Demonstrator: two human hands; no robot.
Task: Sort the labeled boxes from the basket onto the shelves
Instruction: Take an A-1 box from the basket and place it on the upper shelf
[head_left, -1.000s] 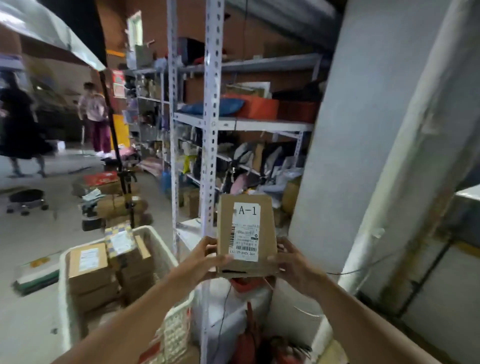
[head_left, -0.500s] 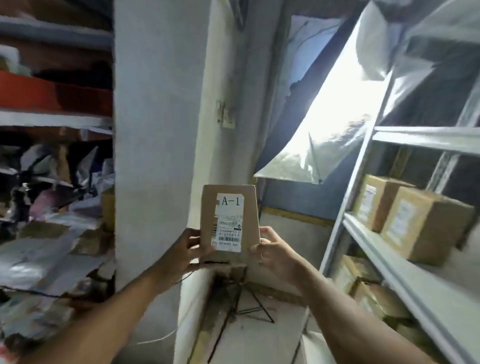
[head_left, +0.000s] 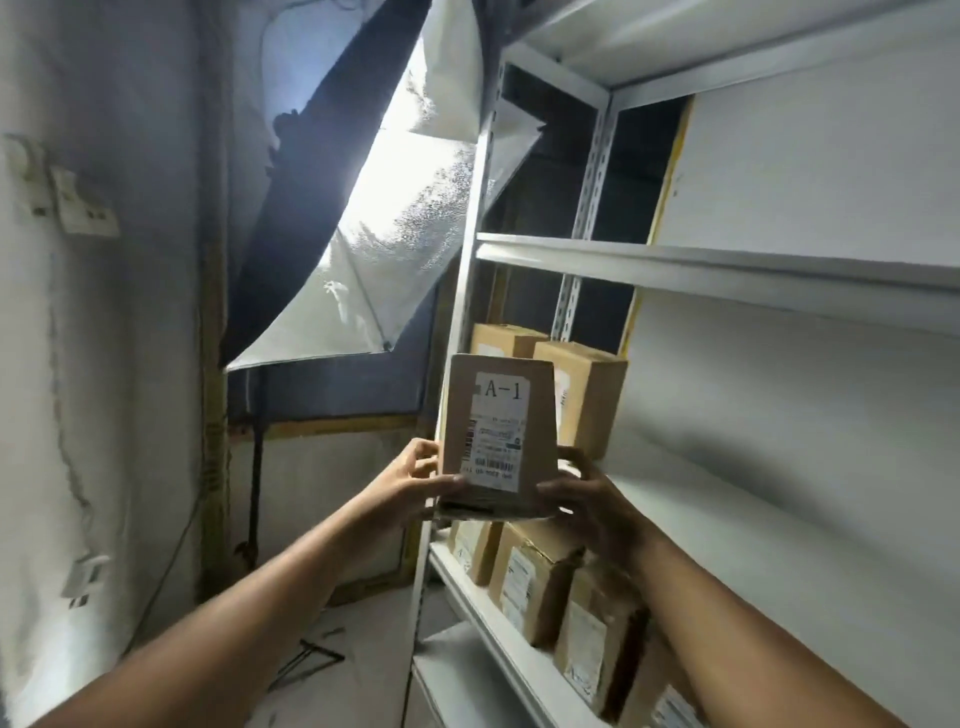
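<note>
A-1 box (head_left: 500, 434) between both gripping hands

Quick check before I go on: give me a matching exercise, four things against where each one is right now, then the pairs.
Things:
1. A-1 box
2. two plain boxes
3. row of labelled boxes
4. reflective umbrella

Places:
a. on the shelf below the held box
b. gripped between the left hand and right hand
c. left of the shelf unit, by the wall
d. at the back of the middle shelf, behind the held box

Pairs: 1-b, 2-d, 3-a, 4-c
</note>
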